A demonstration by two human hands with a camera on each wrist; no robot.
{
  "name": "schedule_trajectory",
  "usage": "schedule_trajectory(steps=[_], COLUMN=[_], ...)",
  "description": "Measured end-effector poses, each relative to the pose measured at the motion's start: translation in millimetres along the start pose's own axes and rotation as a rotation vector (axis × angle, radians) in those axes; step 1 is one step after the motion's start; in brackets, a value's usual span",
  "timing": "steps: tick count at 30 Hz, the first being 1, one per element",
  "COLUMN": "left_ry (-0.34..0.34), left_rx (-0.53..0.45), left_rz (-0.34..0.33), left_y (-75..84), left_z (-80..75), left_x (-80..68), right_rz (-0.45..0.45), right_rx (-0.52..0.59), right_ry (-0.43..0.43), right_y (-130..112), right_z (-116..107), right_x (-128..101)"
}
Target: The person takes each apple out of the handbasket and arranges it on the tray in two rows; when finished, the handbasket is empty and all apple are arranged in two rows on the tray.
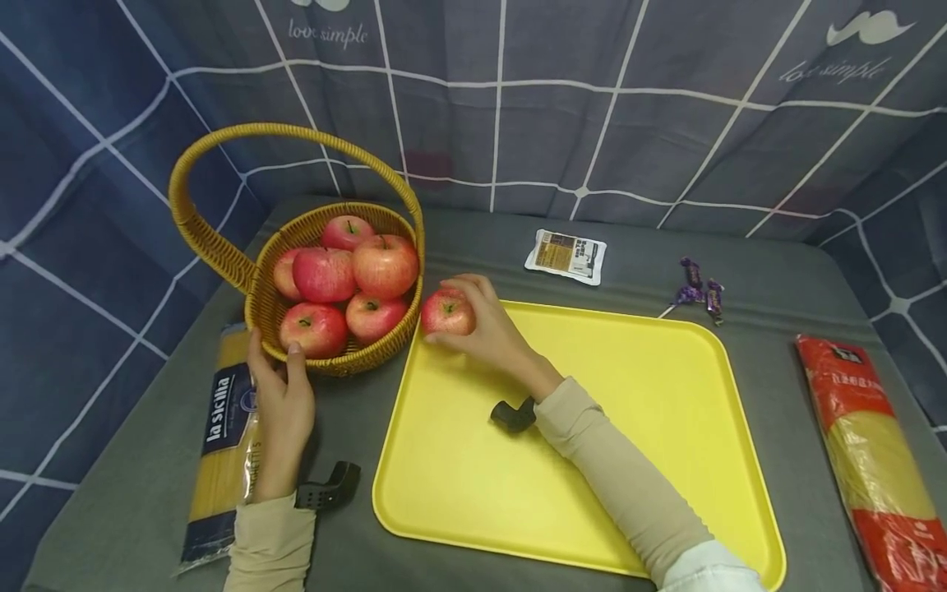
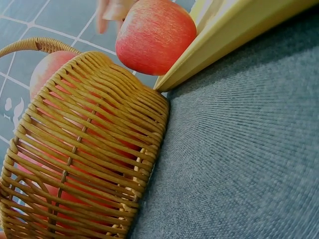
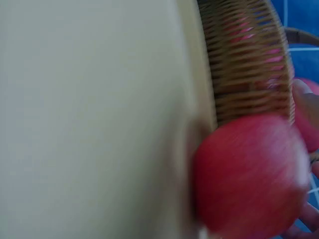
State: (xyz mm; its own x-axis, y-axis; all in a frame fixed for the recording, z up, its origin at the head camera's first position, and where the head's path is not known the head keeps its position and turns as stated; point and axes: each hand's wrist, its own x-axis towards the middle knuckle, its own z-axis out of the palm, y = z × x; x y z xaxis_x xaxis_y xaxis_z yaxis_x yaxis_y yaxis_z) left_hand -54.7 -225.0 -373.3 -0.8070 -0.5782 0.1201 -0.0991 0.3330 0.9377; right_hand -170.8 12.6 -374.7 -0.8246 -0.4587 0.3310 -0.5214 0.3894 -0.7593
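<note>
A wicker basket (image 1: 373,360) with a tall hooped handle holds several red apples (image 1: 323,275). At its near rim is my left hand (image 1: 284,407), thumb inside the rim and fingers along the outer side, gripping it. My right hand (image 1: 484,329) grips a single apple (image 1: 448,312) between thumb and fingers, over the far left corner of the yellow tray (image 1: 592,493) and just right of the basket. The left wrist view has this apple (image 2: 155,37) beside the woven wall (image 2: 84,144); in the right wrist view the apple (image 3: 251,177) is close and blurred.
A pack of spaghetti (image 1: 222,444) lies left of my left forearm. Behind the tray are a small foil sachet (image 1: 566,256) and several purple-wrapped sweets (image 1: 691,292). A red and yellow noodle pack (image 1: 873,452) lies at the right. Checked cloth (image 1: 459,123) hangs behind the table.
</note>
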Motion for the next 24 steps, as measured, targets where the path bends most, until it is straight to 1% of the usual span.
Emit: schedule_trajectory(steps=[6, 9, 14, 19, 24], left_ry=[-0.001, -0.008, 0.003, -0.007, -0.007], left_rx=[0.019, 0.028, 0.033, 0.018, 0.013], left_rz=[-0.012, -0.021, -0.015, -0.010, 0.007], left_y=[-0.1, 0.2, 0.6, 1.9, 1.7], left_z=[-1.3, -1.9, -2.3, -2.1, -0.7], left_x=[-0.2, -0.2, -0.1, 0.0, -0.5], right_rz=[-0.084, -0.085, -0.019, 0.032, 0.109], right_rx=[0.054, 0.028, -0.082, -0.191, -0.298], right_ry=[0.113, 0.183, 0.333, 0.475, 0.550], right_y=[-30.9, -45.1, -60.8, -70.6, -71.8], right_z=[10.1, 21.2, 45.9, 65.5, 77.6], right_x=[11.1, 16.9, 27.9, 38.6, 48.4])
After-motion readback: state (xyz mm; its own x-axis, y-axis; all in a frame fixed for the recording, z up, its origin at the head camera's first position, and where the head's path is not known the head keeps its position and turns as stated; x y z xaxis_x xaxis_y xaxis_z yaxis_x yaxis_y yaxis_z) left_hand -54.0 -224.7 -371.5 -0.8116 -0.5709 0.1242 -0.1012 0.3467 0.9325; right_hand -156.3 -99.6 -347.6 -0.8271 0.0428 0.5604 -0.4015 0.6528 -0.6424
